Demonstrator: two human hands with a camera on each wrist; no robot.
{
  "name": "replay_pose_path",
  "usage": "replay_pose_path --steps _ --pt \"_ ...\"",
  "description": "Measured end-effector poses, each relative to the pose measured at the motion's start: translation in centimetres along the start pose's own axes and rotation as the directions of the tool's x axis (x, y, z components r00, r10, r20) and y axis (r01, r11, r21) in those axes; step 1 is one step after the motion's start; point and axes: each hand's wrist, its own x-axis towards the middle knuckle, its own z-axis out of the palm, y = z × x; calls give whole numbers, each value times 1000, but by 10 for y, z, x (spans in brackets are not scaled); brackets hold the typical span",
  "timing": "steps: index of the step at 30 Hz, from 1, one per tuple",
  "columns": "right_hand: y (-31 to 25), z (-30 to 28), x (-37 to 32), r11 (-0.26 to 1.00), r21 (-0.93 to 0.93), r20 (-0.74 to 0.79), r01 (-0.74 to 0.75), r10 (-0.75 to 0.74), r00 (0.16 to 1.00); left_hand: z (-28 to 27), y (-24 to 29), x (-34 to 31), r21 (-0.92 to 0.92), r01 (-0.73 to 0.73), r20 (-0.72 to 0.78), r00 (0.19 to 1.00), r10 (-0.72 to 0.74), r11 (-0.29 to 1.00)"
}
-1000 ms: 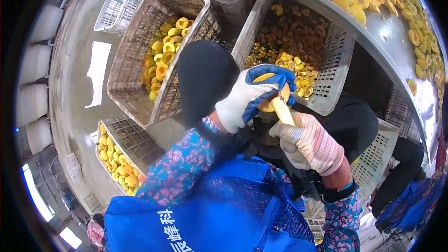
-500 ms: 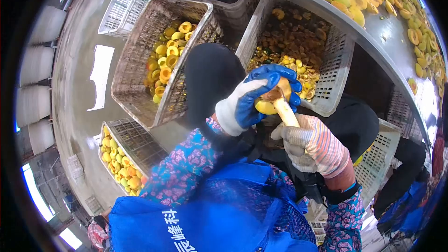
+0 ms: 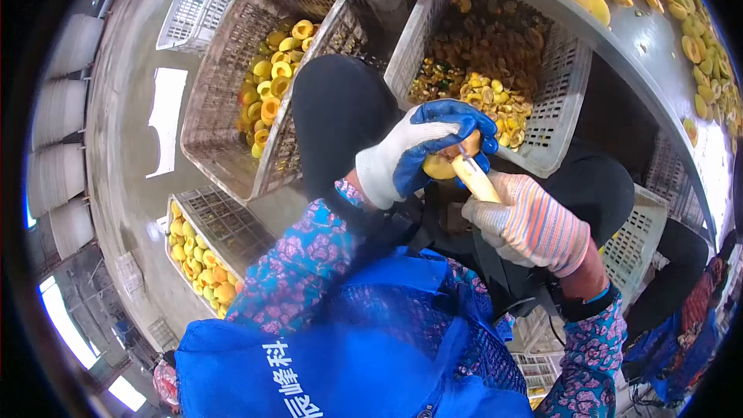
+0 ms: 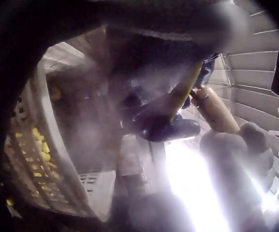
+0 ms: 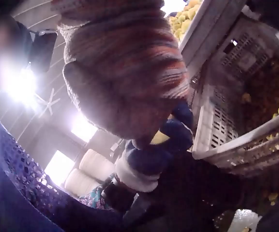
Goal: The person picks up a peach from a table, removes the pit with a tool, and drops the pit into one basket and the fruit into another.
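In the head view my left hand (image 3: 422,147), in a white glove with blue-coated palm and fingers, grips a yellow peach half (image 3: 439,168), its fingers curled over the far side. My right hand (image 3: 535,220), in a striped knit glove with grey fingertips, holds a coring tool by its thick pale handle (image 3: 475,180). The tool's short metal end meets the peach's cut face, its tip hidden there. From the left wrist the handle (image 4: 217,111) shows between the two gloves; in the right wrist view the striped glove (image 5: 125,72) covers most of the tool.
A crate (image 3: 220,108) of hollowed peach halves stands left of the knees. Ahead, another crate (image 3: 569,101) holds pits and scraps. A metal table (image 3: 646,42) bearing peach halves curves along the right. A further peach-filled crate (image 3: 232,220) sits at lower left.
The left hand has turned the peach half, and its cut face shows less than half a second ago. The right hand has shifted slightly right, with the tool still at the fruit.
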Motion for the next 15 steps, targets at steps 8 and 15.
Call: replay_pose_path --steps 8,15 --pt "20 -25 9 589 -713 55 380 -493 868 -4 -5 8 -2 163 63 985 -163 987" --pt "10 -42 8 198 -943 103 269 -594 798 -2 1 8 237 189 23 979 -200 953"
